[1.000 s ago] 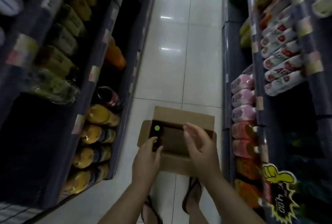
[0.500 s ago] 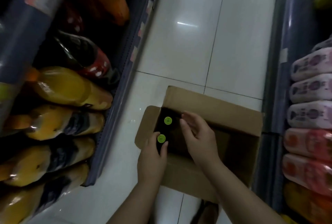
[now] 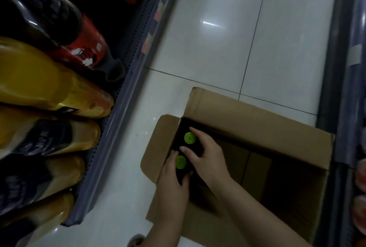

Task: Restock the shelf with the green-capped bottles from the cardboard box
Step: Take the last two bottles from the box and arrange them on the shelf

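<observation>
An open cardboard box (image 3: pixel 257 120) sits on the white tiled floor between two shelves. In its near left corner stand two dark bottles with green caps, a far one (image 3: pixel 189 138) and a near one (image 3: pixel 181 162). My left hand (image 3: pixel 172 183) wraps around the near bottle below its cap. My right hand (image 3: pixel 206 153) is curled around the far bottle, fingers beside its cap. The rest of the box interior looks dark and bare.
The left shelf (image 3: pixel 126 80) holds large yellow, dark and red bottles (image 3: pixel 49 80) lying toward me. The right shelf (image 3: pixel 344 68) edge stands close to the box, with pink and orange packs (image 3: pixel 359 177) at the lower right. A sandalled foot (image 3: pixel 136 241) shows at the bottom.
The view has dropped much closer to the box. My right hand went from hovering over the box to closing on the far bottle; my left hand stayed on the near bottle.
</observation>
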A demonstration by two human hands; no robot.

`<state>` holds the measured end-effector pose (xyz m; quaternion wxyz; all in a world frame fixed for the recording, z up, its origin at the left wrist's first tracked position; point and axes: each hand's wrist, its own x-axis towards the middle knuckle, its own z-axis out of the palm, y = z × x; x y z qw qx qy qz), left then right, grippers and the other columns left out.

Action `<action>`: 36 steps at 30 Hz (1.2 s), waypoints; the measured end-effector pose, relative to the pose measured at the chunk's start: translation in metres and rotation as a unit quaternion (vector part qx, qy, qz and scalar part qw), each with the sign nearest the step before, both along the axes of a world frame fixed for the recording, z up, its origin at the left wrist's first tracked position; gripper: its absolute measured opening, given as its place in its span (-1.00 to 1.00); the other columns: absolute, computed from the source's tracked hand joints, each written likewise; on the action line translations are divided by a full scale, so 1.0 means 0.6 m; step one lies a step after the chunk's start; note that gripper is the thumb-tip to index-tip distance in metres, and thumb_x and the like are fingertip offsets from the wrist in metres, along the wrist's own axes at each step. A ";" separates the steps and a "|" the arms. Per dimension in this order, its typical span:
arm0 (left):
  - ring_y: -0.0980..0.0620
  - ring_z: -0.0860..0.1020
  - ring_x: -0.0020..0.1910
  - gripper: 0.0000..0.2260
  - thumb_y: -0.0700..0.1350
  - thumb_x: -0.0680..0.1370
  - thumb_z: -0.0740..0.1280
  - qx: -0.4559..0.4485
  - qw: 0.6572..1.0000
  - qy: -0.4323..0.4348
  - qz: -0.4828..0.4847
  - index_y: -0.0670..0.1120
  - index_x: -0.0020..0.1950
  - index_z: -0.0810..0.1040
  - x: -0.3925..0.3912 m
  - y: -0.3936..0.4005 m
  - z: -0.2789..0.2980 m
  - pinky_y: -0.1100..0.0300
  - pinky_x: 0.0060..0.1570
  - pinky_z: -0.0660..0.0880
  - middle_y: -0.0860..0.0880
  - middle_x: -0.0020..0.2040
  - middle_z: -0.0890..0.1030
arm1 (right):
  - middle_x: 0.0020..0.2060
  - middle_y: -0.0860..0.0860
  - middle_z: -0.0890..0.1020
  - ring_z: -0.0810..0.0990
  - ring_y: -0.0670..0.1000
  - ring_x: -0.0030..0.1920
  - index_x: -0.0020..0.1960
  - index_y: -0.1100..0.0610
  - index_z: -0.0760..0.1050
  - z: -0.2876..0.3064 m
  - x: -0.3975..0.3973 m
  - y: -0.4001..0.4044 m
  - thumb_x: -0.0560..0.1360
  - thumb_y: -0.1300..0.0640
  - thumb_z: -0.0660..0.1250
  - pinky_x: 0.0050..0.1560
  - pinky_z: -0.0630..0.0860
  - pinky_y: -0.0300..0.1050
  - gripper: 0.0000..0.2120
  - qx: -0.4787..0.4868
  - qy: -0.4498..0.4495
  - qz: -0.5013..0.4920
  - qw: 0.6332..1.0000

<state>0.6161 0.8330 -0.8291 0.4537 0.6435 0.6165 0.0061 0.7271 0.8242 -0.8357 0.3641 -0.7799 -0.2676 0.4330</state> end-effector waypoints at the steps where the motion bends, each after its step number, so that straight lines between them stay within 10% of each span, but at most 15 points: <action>1: 0.11 0.39 0.36 -0.50 -0.12 0.53 0.33 0.012 1.000 0.006 0.004 0.08 0.44 0.29 0.001 0.000 -0.002 0.30 0.24 0.29 0.12 0.40 0.41 | 0.24 -0.21 0.44 0.37 -0.24 0.26 0.36 -0.06 0.38 -0.009 -0.002 0.001 0.45 0.12 0.41 0.26 0.28 -0.41 -0.49 0.000 -0.010 -0.003 1.000; 7: 0.10 0.45 0.29 -0.56 -0.13 0.55 0.30 0.044 0.998 0.008 0.039 0.05 0.42 0.36 0.004 -0.011 -0.011 0.32 0.15 0.33 0.09 0.34 0.49 | 0.22 -0.03 0.56 0.47 -0.08 0.27 0.25 0.06 0.51 -0.040 0.001 0.011 0.42 0.35 0.38 0.34 0.39 -0.02 -0.56 -0.013 -0.046 -0.022 0.999; 18: 0.15 0.30 0.43 -0.53 -0.15 0.52 0.36 0.058 0.992 -0.083 -0.079 0.18 0.37 0.36 0.004 0.013 0.146 0.33 0.23 0.34 0.11 0.49 0.26 | 0.27 -0.24 0.46 0.30 -0.23 0.40 0.14 -0.23 0.44 0.183 0.056 -0.065 0.40 0.26 0.43 0.35 0.25 -0.40 -0.51 0.115 -0.065 -0.089 0.987; 22: 0.45 0.15 0.39 -0.55 -0.13 0.47 0.41 0.043 0.975 -0.175 -0.132 0.22 0.28 0.42 0.024 0.031 0.277 0.54 0.19 0.29 0.13 0.47 0.32 | 0.25 -0.34 0.47 0.36 -0.19 0.38 0.18 -0.15 0.46 0.336 0.091 -0.100 0.40 0.13 0.42 0.33 0.30 -0.37 -0.59 0.143 -0.086 -0.091 0.982; 30: 0.21 0.49 0.20 -0.73 0.04 0.40 0.35 0.021 0.918 -0.348 -0.191 0.07 0.09 0.52 0.098 0.041 0.657 0.33 0.13 0.41 0.17 0.09 0.57 | 0.19 -0.21 0.59 0.49 -0.04 0.31 0.16 -0.18 0.55 0.710 0.138 -0.203 0.36 -0.12 0.42 0.30 0.44 0.02 -0.63 0.238 -0.105 -0.200 0.945; 36: 0.29 0.52 -0.07 -0.76 0.03 0.37 0.33 0.027 0.864 -0.453 -0.217 0.07 0.03 0.49 0.129 -0.002 0.969 0.38 -0.04 0.44 0.26 -0.08 0.56 | -0.02 -0.14 0.63 0.58 -0.11 0.07 0.03 -0.19 0.58 1.003 0.124 -0.272 0.41 0.03 0.33 0.10 0.48 -0.27 -0.77 0.306 -0.172 -0.251 0.902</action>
